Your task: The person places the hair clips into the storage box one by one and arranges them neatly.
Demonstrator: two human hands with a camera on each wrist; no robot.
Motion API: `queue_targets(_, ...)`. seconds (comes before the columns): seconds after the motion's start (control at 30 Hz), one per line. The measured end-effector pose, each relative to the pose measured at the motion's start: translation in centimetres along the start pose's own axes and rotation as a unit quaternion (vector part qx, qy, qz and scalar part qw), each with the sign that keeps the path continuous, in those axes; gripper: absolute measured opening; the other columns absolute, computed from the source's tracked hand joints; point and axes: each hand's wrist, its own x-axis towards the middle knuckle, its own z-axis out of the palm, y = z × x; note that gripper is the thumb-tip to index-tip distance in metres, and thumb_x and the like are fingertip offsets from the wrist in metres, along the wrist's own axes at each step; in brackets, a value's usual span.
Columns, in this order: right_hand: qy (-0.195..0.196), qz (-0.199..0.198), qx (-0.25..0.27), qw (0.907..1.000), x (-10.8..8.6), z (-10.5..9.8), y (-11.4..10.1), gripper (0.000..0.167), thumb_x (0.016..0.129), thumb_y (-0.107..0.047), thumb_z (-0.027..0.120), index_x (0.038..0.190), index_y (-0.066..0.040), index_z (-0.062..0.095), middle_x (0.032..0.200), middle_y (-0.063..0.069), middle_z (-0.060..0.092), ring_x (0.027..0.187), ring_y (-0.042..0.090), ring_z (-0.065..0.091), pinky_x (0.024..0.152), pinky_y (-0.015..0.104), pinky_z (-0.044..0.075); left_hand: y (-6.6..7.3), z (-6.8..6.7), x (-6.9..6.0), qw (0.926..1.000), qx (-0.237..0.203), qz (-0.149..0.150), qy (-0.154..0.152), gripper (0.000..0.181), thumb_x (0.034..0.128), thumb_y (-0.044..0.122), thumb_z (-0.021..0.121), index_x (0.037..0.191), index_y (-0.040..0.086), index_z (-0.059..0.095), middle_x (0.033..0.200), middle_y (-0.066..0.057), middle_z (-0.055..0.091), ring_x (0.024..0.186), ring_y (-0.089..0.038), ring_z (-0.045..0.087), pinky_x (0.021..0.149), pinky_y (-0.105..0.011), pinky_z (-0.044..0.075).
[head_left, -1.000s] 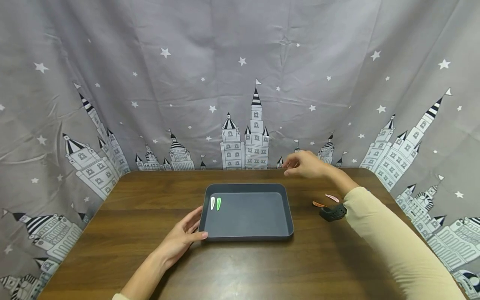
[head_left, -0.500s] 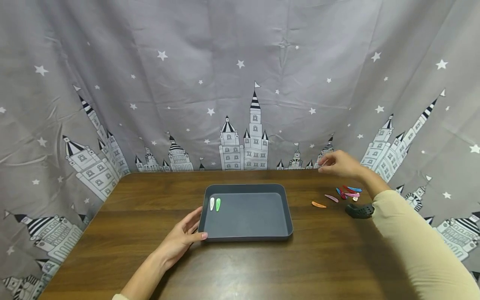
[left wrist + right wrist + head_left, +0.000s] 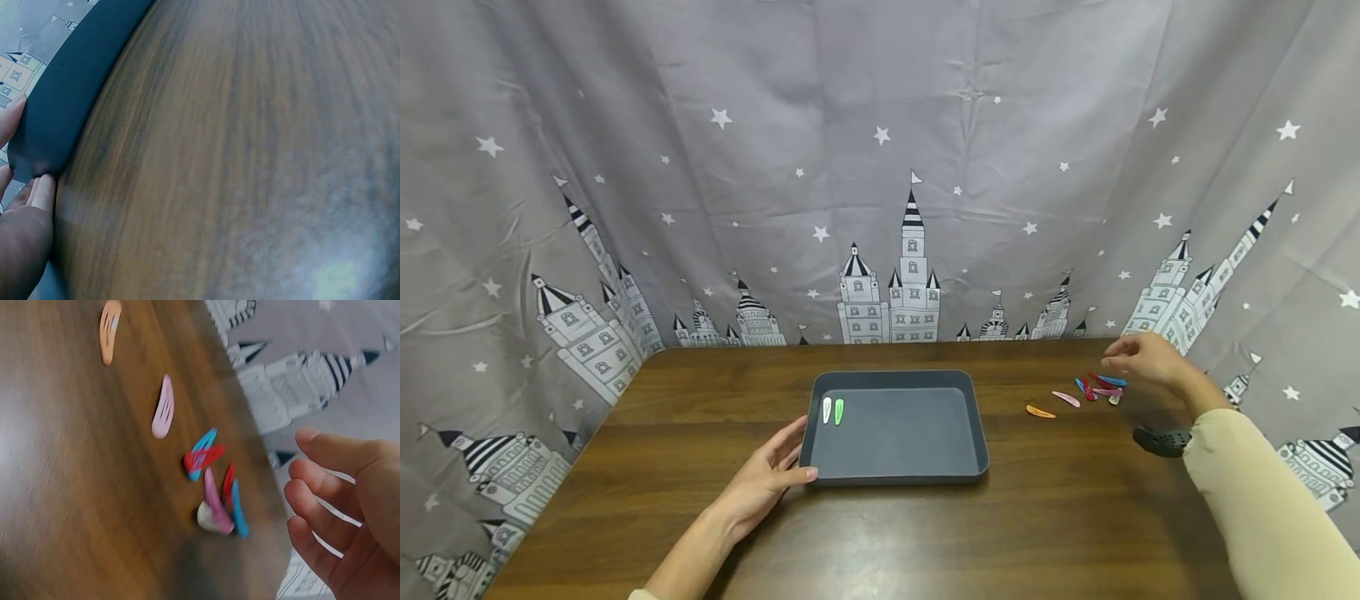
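Note:
A dark grey tray (image 3: 895,433) lies on the table, and my left hand (image 3: 767,475) holds its near left corner. In the left wrist view the thumb (image 3: 11,122) touches the tray wall (image 3: 69,94) near its top, with the fingertips at its lower edge. Inside, a white snap hair clip (image 3: 827,410) lies beside a green hair clip (image 3: 838,412). My right hand (image 3: 1146,358) hovers over the far right, fingers loosely bent and holding nothing. Below it lies a pile of red, blue, pink and white hair clips (image 3: 215,503).
Left of the pile, a light pink hair clip (image 3: 1066,399) and an orange hair clip (image 3: 1041,412) lie singly on the wooden table (image 3: 1000,533). A grey castle-print curtain (image 3: 737,208) hangs behind the table's far edge.
My right hand has moved right, from beyond the tray's far right corner to above the clip pile, uncovering the clips. The left hand stays at the tray.

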Motion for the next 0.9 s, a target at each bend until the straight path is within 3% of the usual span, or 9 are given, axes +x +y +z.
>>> queue_targets(0.13,-0.007,0.036,0.046,0.9983,-1.0,0.7,1.9,0.032,0.099,-0.014,0.071,0.112,0.015,0.065,0.09,0.012,0.07,0.078,0.023,0.064,0.063,0.033,0.054,-0.1,-0.1,0.1,1.0,0.007,0.003,-0.002,0.088,0.0902,-0.007,0.073,0.163,0.012,0.027,0.168,-0.011,0.024,0.152,-0.031,0.024,0.109,-0.032,0.036)
queue_targets(0.43,-0.017,0.055,0.063,0.9963,-1.9,2.7,4.6,0.033,0.097,-0.01,0.071,0.11,0.019,0.062,0.08,0.003,0.067,0.07,0.016,0.06,0.059,0.028,0.053,-0.1,0.0,0.0,1.0,0.008,0.0,-0.001,0.088,0.0904,-0.006,0.074,0.163,0.013,0.028,0.168,-0.01,0.025,0.152,-0.03,0.024,0.111,-0.034,0.034)
queue_targets(0.63,-0.007,0.043,0.007,0.999,-2.1,3.7,4.8,0.031,0.095,-0.017,0.073,0.103,0.012,0.067,0.072,0.0,0.062,0.068,0.017,0.057,0.06,0.031,0.048,-0.2,0.0,-0.1,0.9999,0.013,0.005,-0.004,0.088,0.0913,-0.006,0.073,0.164,0.01,0.025,0.168,-0.012,0.023,0.153,-0.033,0.022,0.11,-0.033,0.035)
queue_targets(0.77,0.02,0.029,-0.052,0.998,-2.2,3.9,4.6,0.028,0.092,-0.021,0.075,0.098,0.006,0.07,0.078,0.004,0.067,0.074,0.022,0.059,0.067,0.039,0.044,-0.2,0.0,-0.1,1.0,0.009,0.004,0.002,0.088,0.0906,-0.007,0.073,0.163,0.011,0.027,0.168,-0.01,0.025,0.153,-0.031,0.023,0.113,-0.037,0.032)
queue_targets(0.9,0.027,0.026,-0.066,0.9971,-2.2,3.9,4.4,0.024,0.091,-0.018,0.075,0.097,0.004,0.07,0.082,0.008,0.067,0.077,0.026,0.059,0.068,0.042,0.043,-0.1,0.0,-0.2,1.0,0.007,0.006,-0.001,0.087,0.0907,-0.008,0.072,0.163,0.011,0.027,0.168,-0.011,0.024,0.153,-0.031,0.022,0.114,-0.038,0.031)
